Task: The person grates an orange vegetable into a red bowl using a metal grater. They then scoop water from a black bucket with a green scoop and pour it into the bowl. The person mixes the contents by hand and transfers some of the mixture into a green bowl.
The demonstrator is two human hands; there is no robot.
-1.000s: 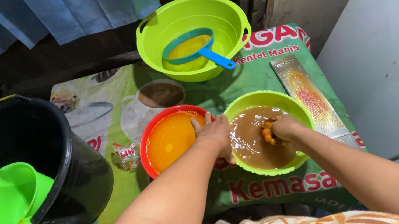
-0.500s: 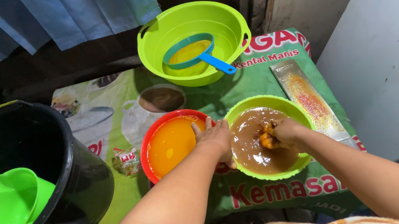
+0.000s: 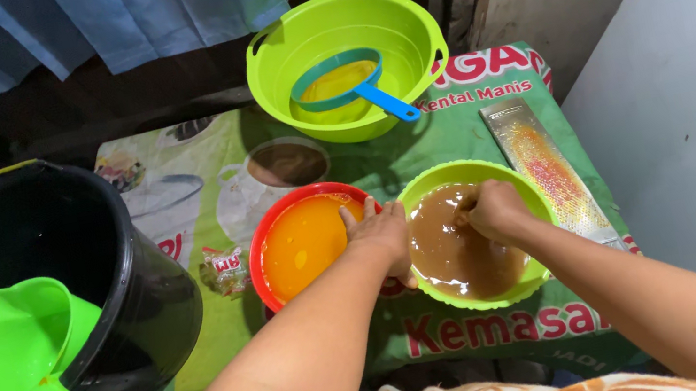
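Your right hand (image 3: 492,210) is dipped in the green bowl (image 3: 470,236) at centre frame, fingers curled shut in brown liquid; can't tell what it grips. Your left hand (image 3: 382,235) rests open on the bowl's left rim, beside the red bowl (image 3: 307,243) of orange liquid. Long shiny packet (image 3: 549,174) lies right of the bowl. Small sachet (image 3: 226,269) sits left on the green printed surface (image 3: 453,143).

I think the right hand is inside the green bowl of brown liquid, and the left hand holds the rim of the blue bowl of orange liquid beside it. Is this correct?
Not quite. In the head view the bowl of orange liquid is red, not blue. The left hand does rest at its rim, and the right hand is in the green bowl of brown liquid.
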